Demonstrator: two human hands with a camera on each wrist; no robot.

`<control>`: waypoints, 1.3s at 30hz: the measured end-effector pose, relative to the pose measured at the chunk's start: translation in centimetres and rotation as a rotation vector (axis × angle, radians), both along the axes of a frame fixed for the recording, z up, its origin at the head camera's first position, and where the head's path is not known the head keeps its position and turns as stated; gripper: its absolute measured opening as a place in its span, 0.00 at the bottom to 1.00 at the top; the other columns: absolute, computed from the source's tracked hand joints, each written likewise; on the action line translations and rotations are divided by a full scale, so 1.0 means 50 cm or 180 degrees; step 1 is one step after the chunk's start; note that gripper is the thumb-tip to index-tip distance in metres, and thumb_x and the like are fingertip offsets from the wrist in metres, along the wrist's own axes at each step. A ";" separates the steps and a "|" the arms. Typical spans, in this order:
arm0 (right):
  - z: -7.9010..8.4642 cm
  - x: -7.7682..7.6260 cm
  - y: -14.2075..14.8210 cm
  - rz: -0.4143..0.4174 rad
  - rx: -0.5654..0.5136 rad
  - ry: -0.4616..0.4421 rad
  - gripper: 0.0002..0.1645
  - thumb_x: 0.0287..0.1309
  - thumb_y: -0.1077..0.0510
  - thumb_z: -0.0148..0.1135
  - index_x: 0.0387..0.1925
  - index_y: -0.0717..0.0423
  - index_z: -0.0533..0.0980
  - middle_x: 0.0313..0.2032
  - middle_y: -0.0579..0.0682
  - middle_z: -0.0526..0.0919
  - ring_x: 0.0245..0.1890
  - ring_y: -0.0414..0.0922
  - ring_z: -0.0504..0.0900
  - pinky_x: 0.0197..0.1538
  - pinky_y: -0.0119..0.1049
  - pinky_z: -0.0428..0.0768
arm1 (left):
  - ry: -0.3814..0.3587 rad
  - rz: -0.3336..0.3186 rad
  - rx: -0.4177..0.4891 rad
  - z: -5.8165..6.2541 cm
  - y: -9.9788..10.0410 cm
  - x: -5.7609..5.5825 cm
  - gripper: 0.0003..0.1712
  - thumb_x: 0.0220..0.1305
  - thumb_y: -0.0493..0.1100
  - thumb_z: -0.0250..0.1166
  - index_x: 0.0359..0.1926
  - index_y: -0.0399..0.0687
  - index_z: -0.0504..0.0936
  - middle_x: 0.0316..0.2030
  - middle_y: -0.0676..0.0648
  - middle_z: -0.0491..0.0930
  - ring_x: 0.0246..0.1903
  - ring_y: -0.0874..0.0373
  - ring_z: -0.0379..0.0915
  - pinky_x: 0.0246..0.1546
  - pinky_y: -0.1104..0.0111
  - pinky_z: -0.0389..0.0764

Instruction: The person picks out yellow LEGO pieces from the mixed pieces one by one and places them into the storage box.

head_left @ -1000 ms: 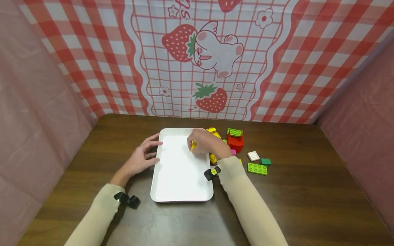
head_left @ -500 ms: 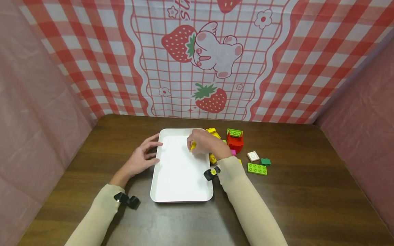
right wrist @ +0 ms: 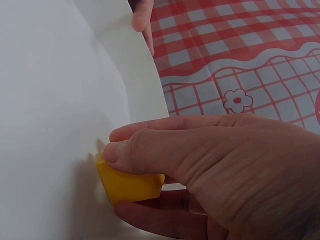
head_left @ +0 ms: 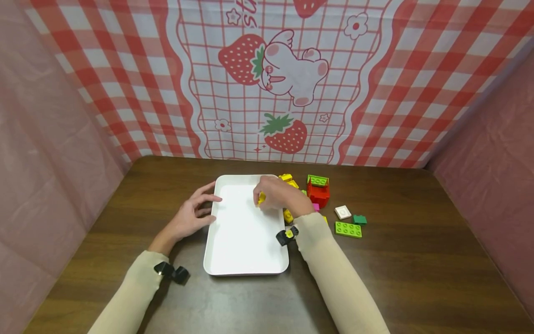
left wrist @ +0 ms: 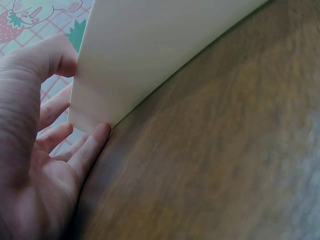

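Note:
A white tray (head_left: 244, 241) lies on the wooden table, its bare floor showing in the head view. At the tray's left edge my left hand (head_left: 187, 217) rests its spread fingers, one reaching a little over the rim; the left wrist view has the fingertips against the outer wall (left wrist: 125, 60). My right hand (head_left: 275, 191) is over the tray's far right part. Between its thumb and fingers it pinches a yellow toy brick (right wrist: 132, 186), held low, close to the tray floor. The fingers hide part of this brick.
Right of the tray lie several yellow bricks (head_left: 288, 215), partly behind the right arm. Beyond them are a red block piece (head_left: 319, 195) with a light green brick (head_left: 318, 180), a white tile (head_left: 343, 212), a dark green brick (head_left: 359, 220) and a long lime brick (head_left: 348, 229).
One finger of my left hand has shifted slightly toward me over the tray rim. The right hand stays in place with the yellow brick.

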State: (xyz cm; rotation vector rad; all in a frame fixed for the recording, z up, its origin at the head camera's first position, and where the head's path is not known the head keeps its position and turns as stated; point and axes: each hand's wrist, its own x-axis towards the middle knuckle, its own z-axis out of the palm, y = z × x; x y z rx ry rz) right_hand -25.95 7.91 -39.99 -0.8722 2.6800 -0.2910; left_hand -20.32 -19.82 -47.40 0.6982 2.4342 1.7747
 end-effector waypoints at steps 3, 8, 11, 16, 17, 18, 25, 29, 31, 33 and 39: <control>-0.001 0.001 0.000 -0.0009 0.0001 0.0005 0.03 0.56 0.56 0.73 0.34 0.44 0.87 0.46 0.48 0.78 0.48 0.47 0.71 0.55 0.42 0.80 | 0.0028 0.0010 -0.0007 0.000 0.001 0.000 0.27 0.56 0.26 0.67 0.59 0.31 0.76 0.78 0.37 0.50 0.68 0.36 0.60 0.60 0.37 0.73; -0.001 0.000 0.000 -0.0021 -0.0007 0.0023 0.03 0.55 0.56 0.73 0.34 0.44 0.87 0.46 0.48 0.78 0.48 0.47 0.71 0.55 0.42 0.80 | 0.0040 0.0030 0.0039 0.001 0.003 0.001 0.32 0.55 0.24 0.67 0.61 0.29 0.69 0.78 0.37 0.50 0.68 0.34 0.61 0.59 0.37 0.74; -0.003 -0.002 -0.001 -0.0022 -0.0012 0.0022 0.03 0.55 0.56 0.73 0.33 0.43 0.87 0.46 0.47 0.78 0.48 0.46 0.71 0.56 0.42 0.80 | 0.0013 0.0068 0.0033 0.003 0.004 0.002 0.32 0.55 0.24 0.67 0.61 0.30 0.67 0.79 0.39 0.51 0.67 0.35 0.62 0.59 0.38 0.75; -0.004 -0.004 -0.001 -0.0015 -0.0006 0.0023 0.03 0.55 0.55 0.73 0.33 0.43 0.87 0.46 0.47 0.78 0.48 0.46 0.71 0.56 0.43 0.80 | 0.0034 0.0070 0.0061 0.003 0.005 0.000 0.28 0.54 0.23 0.68 0.56 0.29 0.70 0.78 0.38 0.52 0.66 0.35 0.63 0.58 0.37 0.75; -0.004 -0.004 -0.001 -0.0014 -0.0006 0.0024 0.03 0.55 0.55 0.73 0.33 0.43 0.87 0.46 0.47 0.78 0.48 0.46 0.71 0.56 0.43 0.80 | 0.0043 0.0070 0.0057 0.002 0.005 -0.001 0.26 0.54 0.24 0.68 0.55 0.29 0.71 0.77 0.37 0.52 0.66 0.35 0.63 0.58 0.37 0.75; -0.004 -0.005 -0.001 -0.0011 -0.0005 0.0025 0.03 0.55 0.55 0.73 0.33 0.43 0.87 0.46 0.47 0.78 0.48 0.46 0.71 0.56 0.43 0.79 | 0.0053 0.0070 0.0056 0.001 0.005 -0.002 0.25 0.54 0.24 0.68 0.54 0.28 0.71 0.77 0.36 0.52 0.66 0.35 0.63 0.58 0.37 0.75; -0.004 -0.003 -0.001 -0.0032 -0.0019 0.0008 0.04 0.55 0.55 0.73 0.34 0.43 0.87 0.45 0.47 0.78 0.48 0.46 0.71 0.55 0.42 0.80 | -0.0017 0.0125 0.0049 0.000 0.006 -0.003 0.23 0.53 0.24 0.69 0.51 0.28 0.74 0.77 0.38 0.53 0.66 0.37 0.63 0.58 0.41 0.76; -0.004 0.000 0.000 -0.0047 -0.0047 -0.0002 0.06 0.54 0.55 0.74 0.36 0.43 0.87 0.45 0.47 0.77 0.48 0.46 0.71 0.53 0.41 0.80 | -0.0026 0.0121 0.0060 0.001 0.006 -0.002 0.23 0.52 0.24 0.69 0.51 0.28 0.74 0.77 0.38 0.53 0.66 0.37 0.63 0.58 0.40 0.75; -0.002 0.002 0.000 -0.0040 -0.0051 0.0001 0.06 0.55 0.55 0.73 0.37 0.44 0.88 0.44 0.47 0.77 0.47 0.46 0.71 0.53 0.41 0.80 | -0.0030 0.0121 0.0051 0.000 0.005 -0.001 0.23 0.52 0.24 0.69 0.51 0.28 0.75 0.77 0.38 0.53 0.65 0.37 0.64 0.58 0.39 0.75; -0.002 0.003 0.000 -0.0043 -0.0039 -0.0006 0.08 0.55 0.55 0.73 0.38 0.43 0.87 0.45 0.47 0.77 0.48 0.46 0.71 0.53 0.41 0.80 | -0.0041 0.0120 0.0036 0.000 0.006 -0.001 0.23 0.53 0.24 0.69 0.51 0.28 0.75 0.77 0.38 0.53 0.65 0.38 0.64 0.58 0.40 0.75; 0.003 0.002 -0.005 -0.0072 0.0034 -0.0062 0.12 0.55 0.53 0.73 0.43 0.43 0.86 0.46 0.46 0.77 0.48 0.46 0.71 0.53 0.40 0.81 | -0.0053 0.0122 0.0015 0.001 0.005 -0.002 0.23 0.53 0.25 0.69 0.52 0.29 0.75 0.77 0.38 0.53 0.64 0.38 0.64 0.59 0.40 0.75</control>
